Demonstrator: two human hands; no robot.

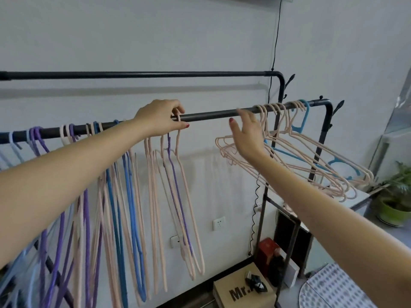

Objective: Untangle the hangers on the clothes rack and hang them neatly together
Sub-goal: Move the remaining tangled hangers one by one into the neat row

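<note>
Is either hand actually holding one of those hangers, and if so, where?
The left hand pinches the hook of a pale pink wire hanger at the dark metal rail. The right hand is open, holding nothing.

- A cardboard box stands on the floor, printed "Mr." in dark letters; the rest of the word is hidden by a small black object lying on top.
- A red box stands behind it, beside what may be a white carton.
- Two white wall sockets sit low on the pale wall.
- A black cable runs down the wall.
- A potted plant in a green pot stands on a white counter.
- A dotted cloth lies at lower right.
</note>
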